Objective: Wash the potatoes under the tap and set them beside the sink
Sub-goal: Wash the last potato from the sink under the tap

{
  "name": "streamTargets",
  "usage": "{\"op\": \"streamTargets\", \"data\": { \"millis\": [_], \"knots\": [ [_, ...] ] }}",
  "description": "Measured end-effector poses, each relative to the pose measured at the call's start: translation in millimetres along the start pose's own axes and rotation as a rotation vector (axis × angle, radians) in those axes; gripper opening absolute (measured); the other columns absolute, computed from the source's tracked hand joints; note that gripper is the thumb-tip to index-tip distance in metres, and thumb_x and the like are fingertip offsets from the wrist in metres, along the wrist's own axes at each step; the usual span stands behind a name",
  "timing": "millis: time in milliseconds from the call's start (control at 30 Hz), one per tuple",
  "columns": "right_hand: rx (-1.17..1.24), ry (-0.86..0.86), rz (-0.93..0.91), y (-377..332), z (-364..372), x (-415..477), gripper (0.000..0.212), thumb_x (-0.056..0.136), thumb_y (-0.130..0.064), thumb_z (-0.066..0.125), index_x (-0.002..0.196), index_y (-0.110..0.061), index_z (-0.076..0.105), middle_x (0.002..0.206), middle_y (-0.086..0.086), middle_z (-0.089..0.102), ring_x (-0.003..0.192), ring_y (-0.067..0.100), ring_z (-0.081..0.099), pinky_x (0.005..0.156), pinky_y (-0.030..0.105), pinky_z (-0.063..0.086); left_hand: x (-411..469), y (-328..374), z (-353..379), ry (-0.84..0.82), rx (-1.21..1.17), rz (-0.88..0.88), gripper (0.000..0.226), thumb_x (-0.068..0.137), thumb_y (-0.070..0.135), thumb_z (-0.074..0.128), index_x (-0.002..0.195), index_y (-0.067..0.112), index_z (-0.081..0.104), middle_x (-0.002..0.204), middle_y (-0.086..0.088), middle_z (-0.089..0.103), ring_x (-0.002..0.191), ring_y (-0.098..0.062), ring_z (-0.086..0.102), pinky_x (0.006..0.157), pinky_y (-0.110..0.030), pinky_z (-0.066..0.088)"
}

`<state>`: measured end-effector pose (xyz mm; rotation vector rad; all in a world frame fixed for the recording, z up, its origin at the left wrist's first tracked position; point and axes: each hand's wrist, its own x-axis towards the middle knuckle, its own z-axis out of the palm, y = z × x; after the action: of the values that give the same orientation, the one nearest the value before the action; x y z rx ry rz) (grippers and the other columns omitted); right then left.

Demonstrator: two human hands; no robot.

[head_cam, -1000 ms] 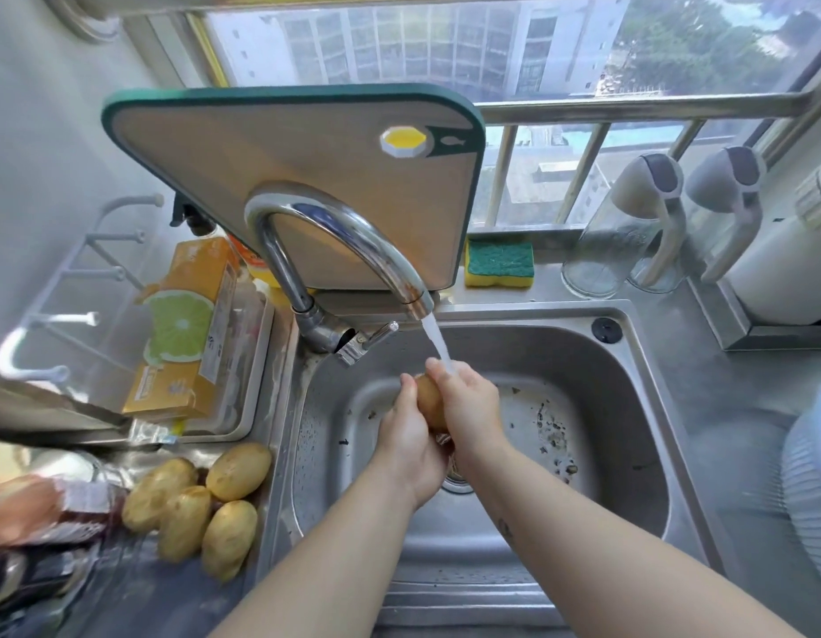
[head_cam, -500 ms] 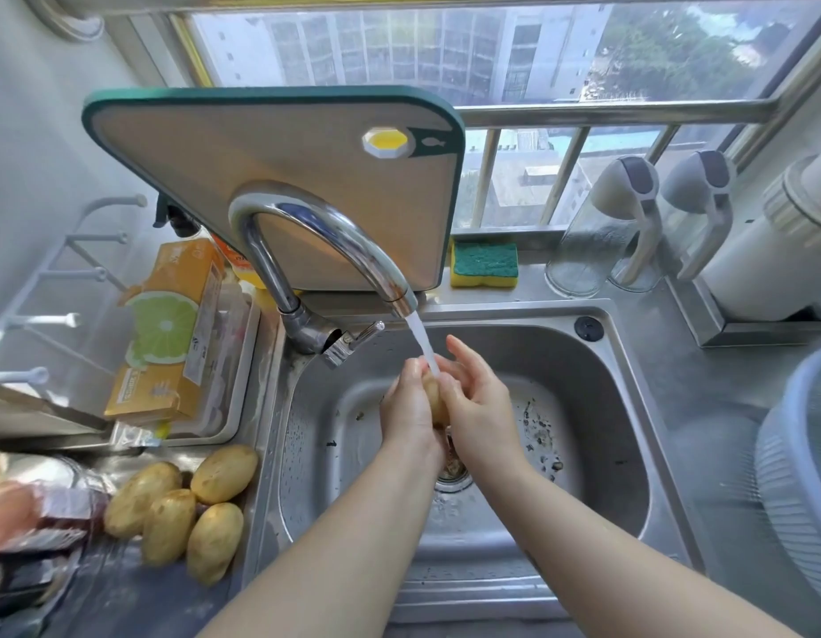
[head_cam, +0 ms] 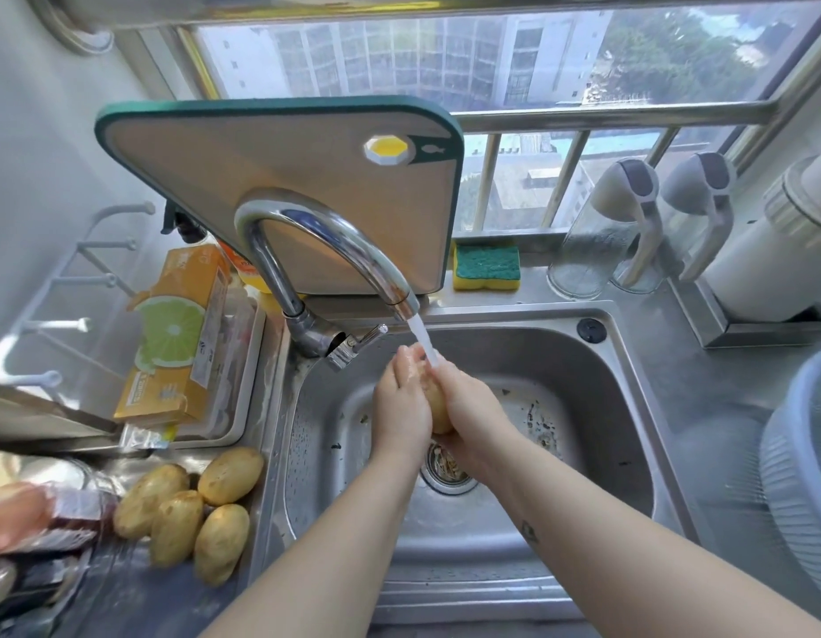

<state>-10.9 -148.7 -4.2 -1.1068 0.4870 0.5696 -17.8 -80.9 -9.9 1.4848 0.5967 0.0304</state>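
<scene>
Two bare hands clasped a single potato point(head_cam: 438, 409) between them, the left hand point(head_cam: 401, 407) cupped against one side and the right hand point(head_cam: 473, 407) wrapped round the other and beneath it, so that only a strip of yellow-brown skin showed between the palms. The potato was held over the basin of the steel sink point(head_cam: 597, 435), with a stream of water point(head_cam: 425, 338) from the curved chrome tap point(head_cam: 335, 250) striking the fingertips just above it. Directly below the hands lay the drain strainer point(head_cam: 448, 469), and dark specks of dirt dotted the basin floor to the right of the grip. Well to the left of the hands, on the counter beside the sink, four other potatoes point(head_cam: 229, 476) lay touching one another in a cluster. Beyond them stood an orange box point(head_cam: 178, 343) printed with a lime slice. Behind the tap a green-edged cutting board point(head_cam: 284, 177) leaned against the window rail, with a green-and-yellow sponge point(head_cam: 487, 268) just to its right and two clear jugs point(head_cam: 602, 241) with grey lids further right. A pale ribbed basket point(head_cam: 809, 476) sat at the far right.
</scene>
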Motion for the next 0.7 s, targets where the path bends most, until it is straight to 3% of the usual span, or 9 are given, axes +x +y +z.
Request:
{"op": "streamTargets", "data": {
  "millis": [100, 167, 267, 333, 367, 433, 533, 700],
  "knots": [
    [0.019, 0.067, 0.016, -1, 4, 3, 0.026, 0.099, -0.025, 0.046, 0.096, -0.009, 0.066, 0.084, 0.009, 0.068, 0.075, 0.021, 0.064, 0.058, 0.026, 0.051, -1, 4, -9, 0.004, 0.075, 0.083, 0.034, 0.103, 0.031, 0.028, 0.09, 0.038, 0.059, 0.092, 0.007, 0.067, 0.083, -0.006, 0.063, 0.072, -0.02, 0.049],
    [0.033, 0.078, 0.027, -1, 6, 4, 0.023, 0.099, -0.02, 0.045, 0.095, -0.006, 0.062, 0.085, 0.01, 0.066, 0.076, 0.022, 0.064, 0.06, 0.029, 0.052, -6, 3, -10, -0.047, 0.076, 0.097, 0.031, 0.103, 0.029, 0.029, 0.09, 0.037, 0.056, 0.091, 0.011, 0.064, 0.081, -0.002, 0.061, 0.068, -0.011, 0.047],
    [0.176, 0.149, 0.064, -3, 5, 3, 0.018, 0.099, -0.013, 0.044, 0.091, -0.003, 0.056, 0.081, 0.017, 0.065, 0.078, 0.028, 0.062, 0.069, 0.036, 0.05, -15, -4, -8, -0.154, 0.168, 0.128, 0.02, 0.1, 0.023, 0.04, 0.116, 0.031, 0.049, 0.123, 0.004, 0.053, 0.107, -0.007, 0.053, 0.086, -0.012, 0.04],
    [0.256, 0.177, 0.107, -4, 2, 2, 0.021, 0.099, -0.014, 0.044, 0.088, -0.001, 0.056, 0.07, 0.015, 0.065, 0.071, 0.028, 0.061, 0.072, 0.039, 0.051, -19, -12, -8, -0.216, 0.253, 0.178, 0.045, 0.097, 0.02, 0.048, 0.139, 0.025, 0.032, 0.137, 0.006, 0.038, 0.124, -0.007, 0.04, 0.101, -0.018, 0.032],
    [0.25, 0.17, 0.112, -3, 1, 2, 0.023, 0.1, -0.018, 0.044, 0.091, -0.001, 0.057, 0.075, 0.016, 0.065, 0.074, 0.028, 0.062, 0.076, 0.04, 0.051, -20, -14, -8, -0.233, 0.246, 0.17, 0.052, 0.096, 0.019, 0.05, 0.142, 0.025, 0.027, 0.139, 0.005, 0.037, 0.127, -0.008, 0.039, 0.105, -0.021, 0.032],
    [0.222, 0.125, 0.091, 0, 0, 1, 0.033, 0.101, -0.026, 0.041, 0.098, -0.001, 0.062, 0.087, 0.016, 0.067, 0.083, 0.027, 0.064, 0.085, 0.039, 0.051, -21, -8, -6, -0.221, 0.177, 0.12, 0.047, 0.096, 0.02, 0.049, 0.139, 0.026, 0.031, 0.135, 0.002, 0.046, 0.124, -0.011, 0.047, 0.101, -0.02, 0.039],
    [0.205, 0.029, 0.017, 1, 1, -5, 0.036, 0.101, -0.029, 0.04, 0.095, -0.005, 0.066, 0.088, 0.01, 0.071, 0.085, 0.02, 0.067, 0.083, 0.033, 0.051, -13, 0, 1, -0.109, 0.041, 0.084, 0.026, 0.097, 0.014, 0.045, 0.121, 0.022, 0.046, 0.119, -0.004, 0.06, 0.104, -0.011, 0.059, 0.079, -0.012, 0.047],
    [0.184, -0.118, -0.051, 3, -2, -14, 0.02, 0.098, -0.008, 0.042, 0.102, -0.006, 0.062, 0.093, 0.005, 0.066, 0.084, 0.009, 0.065, 0.075, 0.018, 0.049, -6, -1, 8, 0.027, -0.129, -0.063, 0.024, 0.098, 0.02, 0.038, 0.108, 0.022, 0.06, 0.101, -0.006, 0.069, 0.095, -0.021, 0.065, 0.082, -0.033, 0.052]
  ]
}}
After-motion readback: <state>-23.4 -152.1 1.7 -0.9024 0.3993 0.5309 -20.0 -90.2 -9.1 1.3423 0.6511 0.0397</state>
